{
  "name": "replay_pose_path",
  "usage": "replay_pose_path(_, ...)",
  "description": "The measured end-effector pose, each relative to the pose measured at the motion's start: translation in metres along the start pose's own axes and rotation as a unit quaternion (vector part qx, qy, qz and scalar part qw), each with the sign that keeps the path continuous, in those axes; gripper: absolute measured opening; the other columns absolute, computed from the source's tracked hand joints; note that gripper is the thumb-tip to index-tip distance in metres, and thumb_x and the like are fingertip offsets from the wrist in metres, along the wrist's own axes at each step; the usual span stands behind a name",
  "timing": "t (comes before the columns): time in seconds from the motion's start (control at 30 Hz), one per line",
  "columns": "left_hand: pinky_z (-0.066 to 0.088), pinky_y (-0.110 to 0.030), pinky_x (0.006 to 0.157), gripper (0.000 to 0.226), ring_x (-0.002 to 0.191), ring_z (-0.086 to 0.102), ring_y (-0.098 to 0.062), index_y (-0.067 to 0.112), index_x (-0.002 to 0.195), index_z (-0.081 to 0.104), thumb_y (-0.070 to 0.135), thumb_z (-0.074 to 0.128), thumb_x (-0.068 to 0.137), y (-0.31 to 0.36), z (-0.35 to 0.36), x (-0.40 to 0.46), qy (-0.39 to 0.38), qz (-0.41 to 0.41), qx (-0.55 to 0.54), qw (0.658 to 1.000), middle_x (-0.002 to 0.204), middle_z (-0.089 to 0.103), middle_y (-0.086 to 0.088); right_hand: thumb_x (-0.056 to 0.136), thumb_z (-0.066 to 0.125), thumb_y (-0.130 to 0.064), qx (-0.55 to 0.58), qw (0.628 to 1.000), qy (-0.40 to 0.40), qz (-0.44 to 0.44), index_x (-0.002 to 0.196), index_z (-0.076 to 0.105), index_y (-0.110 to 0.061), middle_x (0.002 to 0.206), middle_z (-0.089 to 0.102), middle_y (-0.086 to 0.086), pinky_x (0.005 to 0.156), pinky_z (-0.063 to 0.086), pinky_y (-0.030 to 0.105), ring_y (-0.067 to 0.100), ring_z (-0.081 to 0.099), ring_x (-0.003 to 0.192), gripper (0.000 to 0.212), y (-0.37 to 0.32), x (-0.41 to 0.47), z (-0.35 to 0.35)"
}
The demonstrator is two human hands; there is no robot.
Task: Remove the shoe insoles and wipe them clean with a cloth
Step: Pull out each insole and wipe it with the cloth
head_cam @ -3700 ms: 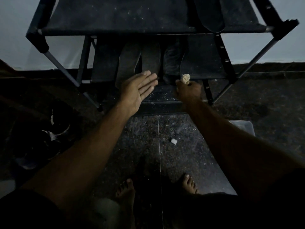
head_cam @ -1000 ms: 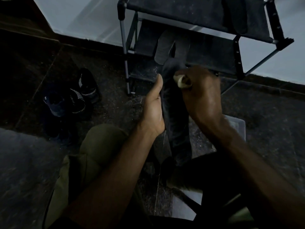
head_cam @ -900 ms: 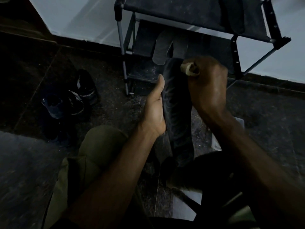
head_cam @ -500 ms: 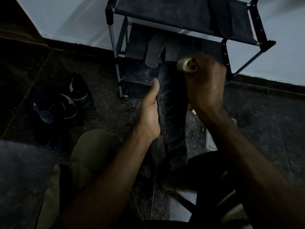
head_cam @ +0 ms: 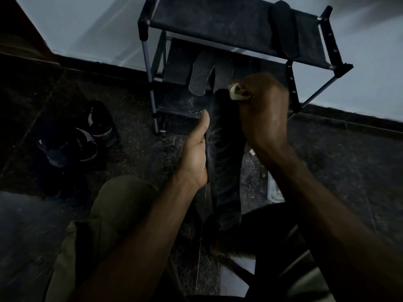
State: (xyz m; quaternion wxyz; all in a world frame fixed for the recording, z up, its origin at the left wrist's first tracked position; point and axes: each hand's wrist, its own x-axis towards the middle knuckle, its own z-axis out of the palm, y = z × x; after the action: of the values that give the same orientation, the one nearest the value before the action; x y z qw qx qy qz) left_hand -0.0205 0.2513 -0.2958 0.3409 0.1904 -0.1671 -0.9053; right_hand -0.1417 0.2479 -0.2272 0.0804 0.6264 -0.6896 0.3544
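A long dark insole (head_cam: pixel 225 162) stands lengthwise in front of me, its surface streaked with pale dust. My left hand (head_cam: pixel 196 155) grips its left edge, thumb pointing up along it. My right hand (head_cam: pixel 263 110) is fisted around a small pale cloth (head_cam: pixel 236 91) and presses it against the insole's far tip. Two grey insoles (head_cam: pixel 199 75) lie on the middle shelf of the black shoe rack (head_cam: pixel 218 25). Another dark insole (head_cam: pixel 284 29) rests on the top shelf at the right.
A pair of dark sneakers (head_cam: pixel 80 134) with white stripes sits on the dark speckled floor at the left. A clear plastic container (head_cam: pixel 273 188) peeks out beside my right forearm. My knee in olive trousers (head_cam: pixel 117 205) is at the lower left. A pale wall stands behind the rack.
I took the dark insole into my left hand. In the last second my right hand rubbed the cloth up the insole toward its far tip, and my view drifted left.
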Motion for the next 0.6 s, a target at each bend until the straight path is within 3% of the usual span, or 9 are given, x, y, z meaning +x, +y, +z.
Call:
replay_pose_path(0.07,0.041,-0.039,0.107,0.051,0.12,0.058,-0.026,0.011,0.122,0.065,0.046,0.038,0.097,0.002,0.002,-0.003,0.003,0.007,-0.013,1.0,0.128,0.062,-0.013,0.083,0.061,-0.005,-0.006,0.999,-0.028,-0.033,0.097,0.072,-0.006,0.096,0.066,0.013,0.068,0.052,0.035,0.026,0.063,0.084,0.018,-0.012,-0.012,0.005)
replay_pose_path(0.17,0.055,-0.031,0.086,0.054,0.095,0.07,-0.021,0.011,0.096,0.077,0.046,0.036,0.096,0.004,0.002,-0.004,0.002,-0.002,-0.049,0.999,0.101,0.073,-0.01,0.088,0.051,-0.017,-0.02,0.994,-0.077,-0.078,0.103,0.07,-0.003,0.102,0.063,0.015,0.07,0.053,0.035,0.03,0.062,0.09,0.028,-0.024,-0.034,0.006)
replay_pose_path(0.3,0.031,-0.044,0.115,0.055,0.132,0.046,-0.031,0.01,0.133,0.055,0.047,0.033,0.1,0.002,0.005,-0.003,-0.002,-0.001,-0.003,1.0,0.14,0.051,-0.016,0.082,0.061,-0.002,-0.031,0.998,-0.034,-0.034,0.102,0.072,-0.003,0.094,0.062,0.016,0.063,0.053,0.04,0.029,0.061,0.08,0.023,-0.006,-0.019,0.002)
replay_pose_path(0.37,0.025,-0.046,0.117,0.057,0.138,0.039,-0.032,0.01,0.141,0.046,0.047,0.032,0.1,-0.001,0.005,0.001,-0.006,-0.012,0.017,1.0,0.148,0.043,-0.017,0.081,0.061,0.0,-0.037,0.999,-0.017,-0.008,0.1,0.073,-0.004,0.092,0.062,0.016,0.061,0.052,0.042,0.029,0.06,0.078,0.024,0.0,-0.008,0.001)
replay_pose_path(0.4,0.029,-0.044,0.116,0.055,0.135,0.043,-0.031,0.01,0.137,0.051,0.047,0.031,0.1,-0.002,0.004,0.002,0.01,-0.008,0.015,1.0,0.144,0.048,-0.016,0.083,0.058,-0.003,-0.038,0.999,-0.019,-0.016,0.099,0.073,-0.004,0.093,0.062,0.016,0.061,0.052,0.041,0.029,0.06,0.078,0.023,-0.003,-0.008,0.002)
replay_pose_path(0.43,0.038,-0.04,0.111,0.054,0.127,0.052,-0.028,0.011,0.127,0.062,0.047,0.03,0.101,-0.001,0.004,0.001,0.032,-0.008,0.001,0.999,0.134,0.058,-0.014,0.085,0.053,-0.008,-0.035,0.998,-0.029,-0.03,0.098,0.072,-0.002,0.094,0.062,0.016,0.061,0.052,0.038,0.028,0.06,0.08,0.023,-0.008,-0.012,0.003)
replay_pose_path(0.5,0.055,-0.027,0.085,0.06,0.094,0.07,-0.018,0.012,0.091,0.079,0.044,0.028,0.103,0.0,0.008,-0.002,0.05,-0.007,-0.025,0.998,0.098,0.074,-0.009,0.085,0.051,-0.011,-0.022,0.996,-0.057,-0.059,0.094,0.07,0.0,0.095,0.061,0.017,0.064,0.05,0.034,0.029,0.059,0.083,0.024,-0.021,-0.029,0.007)
replay_pose_path(0.57,0.057,-0.02,0.059,0.07,0.067,0.072,-0.012,0.014,0.064,0.078,0.039,0.027,0.104,-0.001,0.008,-0.004,0.071,0.034,-0.005,0.997,0.071,0.073,-0.004,0.083,0.059,-0.004,-0.036,0.993,-0.074,-0.083,0.093,0.071,0.0,0.095,0.061,0.018,0.064,0.048,0.033,0.032,0.059,0.085,0.016,-0.029,-0.046,0.01)
replay_pose_path(0.6,0.056,-0.02,0.056,0.071,0.065,0.072,-0.012,0.014,0.062,0.078,0.04,0.027,0.104,-0.001,0.007,-0.004,0.078,0.04,0.007,0.996,0.069,0.073,-0.004,0.083,0.06,-0.006,-0.049,0.991,-0.081,-0.089,0.094,0.072,-0.001,0.095,0.062,0.018,0.063,0.047,0.031,0.032,0.059,0.085,0.016,-0.029,-0.051,0.011)
